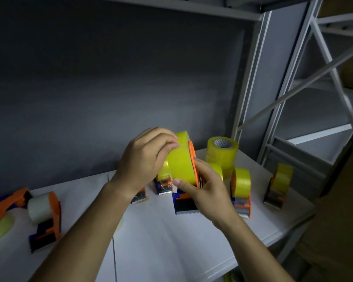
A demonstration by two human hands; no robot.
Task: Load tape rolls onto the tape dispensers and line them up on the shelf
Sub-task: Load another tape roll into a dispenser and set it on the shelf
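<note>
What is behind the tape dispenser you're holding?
A stack of yellow tape rolls stands behind the held dispenser. The right hand covers the stack's lower left part.

A yellow tape roll (180, 159) sits on an orange-and-blue plastic tape dispenser (189, 198) held above the white flat shelf (161, 231), left hand (145, 157) to its left, right hand (208, 192) to its right. Behind them to the right stands a stack of yellow tape rolls (222, 153). Two loaded dispensers (242, 192) (277, 184) stand farther right; at far left another dispenser with a whitish roll (46, 216) lies on the shelf.
</note>
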